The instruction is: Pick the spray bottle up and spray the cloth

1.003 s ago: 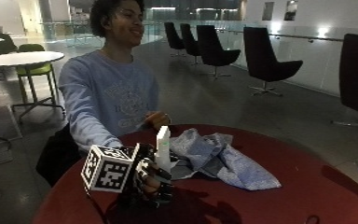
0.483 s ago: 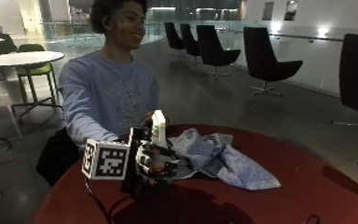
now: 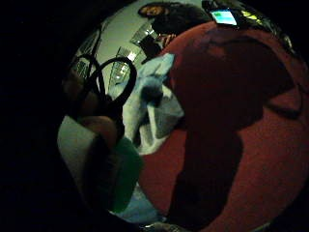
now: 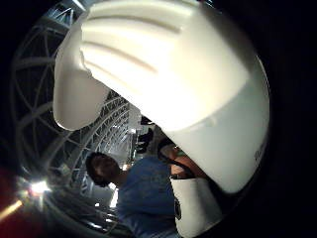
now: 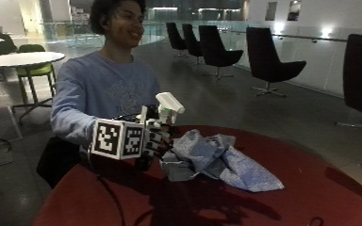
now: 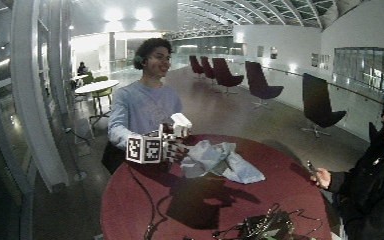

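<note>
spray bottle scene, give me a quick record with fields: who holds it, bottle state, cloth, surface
holder: gloved right hand, fingers curled round the spray bottle
bottle state: lifted clear of the table, white spray head uppermost, nozzle pointing toward the cloth side
cloth: crumpled light blue cloth lying beside the hand, apart from the bottle
surface: round red table
spray: no mist visible
</note>
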Motion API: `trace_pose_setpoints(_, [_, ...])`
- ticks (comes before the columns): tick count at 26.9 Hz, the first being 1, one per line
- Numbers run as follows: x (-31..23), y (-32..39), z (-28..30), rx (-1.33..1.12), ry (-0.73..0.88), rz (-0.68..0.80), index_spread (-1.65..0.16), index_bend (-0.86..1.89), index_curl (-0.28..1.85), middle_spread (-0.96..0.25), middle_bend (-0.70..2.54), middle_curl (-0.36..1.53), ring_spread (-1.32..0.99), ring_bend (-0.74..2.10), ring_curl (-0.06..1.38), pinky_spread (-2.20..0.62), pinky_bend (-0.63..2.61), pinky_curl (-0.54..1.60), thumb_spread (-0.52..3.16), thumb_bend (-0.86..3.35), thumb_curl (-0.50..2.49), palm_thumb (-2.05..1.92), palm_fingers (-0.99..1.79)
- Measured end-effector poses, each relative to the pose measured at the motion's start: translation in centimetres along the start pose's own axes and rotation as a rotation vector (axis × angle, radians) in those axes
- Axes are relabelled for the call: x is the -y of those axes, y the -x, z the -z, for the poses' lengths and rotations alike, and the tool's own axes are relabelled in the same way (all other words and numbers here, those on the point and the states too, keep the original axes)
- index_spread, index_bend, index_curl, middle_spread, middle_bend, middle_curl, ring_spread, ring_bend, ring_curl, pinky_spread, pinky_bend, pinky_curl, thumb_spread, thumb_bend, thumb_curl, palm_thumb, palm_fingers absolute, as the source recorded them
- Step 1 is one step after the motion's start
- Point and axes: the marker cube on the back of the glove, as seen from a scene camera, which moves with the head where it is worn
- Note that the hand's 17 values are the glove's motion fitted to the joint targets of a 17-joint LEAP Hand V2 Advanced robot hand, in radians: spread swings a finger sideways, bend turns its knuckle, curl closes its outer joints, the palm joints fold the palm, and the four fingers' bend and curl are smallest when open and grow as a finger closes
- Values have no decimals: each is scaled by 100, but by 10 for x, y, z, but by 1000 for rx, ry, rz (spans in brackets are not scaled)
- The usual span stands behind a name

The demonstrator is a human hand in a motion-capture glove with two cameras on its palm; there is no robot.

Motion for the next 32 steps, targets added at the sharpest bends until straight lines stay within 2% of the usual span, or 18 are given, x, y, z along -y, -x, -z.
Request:
trace_pose_setpoints(6, [0,10,-25,110,186,-135,-25,9,25,-3,34,45,-2,66,41,7,42,37,70,-3,61,89,110])
trace_pose_setpoints(14, [-7,24,-50,117,317,-220,-23,8,24,-4,33,46,-1,66,41,8,43,37,72,-2,63,89,109])
trace_pose_setpoints(25, [-12,30,-64,33,376,-277,-22,8,23,-4,33,48,0,66,41,8,43,38,74,-3,65,88,109])
trace_pose_setpoints(32, [-12,29,-63,32,355,-283,-21,9,23,-4,32,48,0,66,41,8,44,38,76,-3,65,87,110])
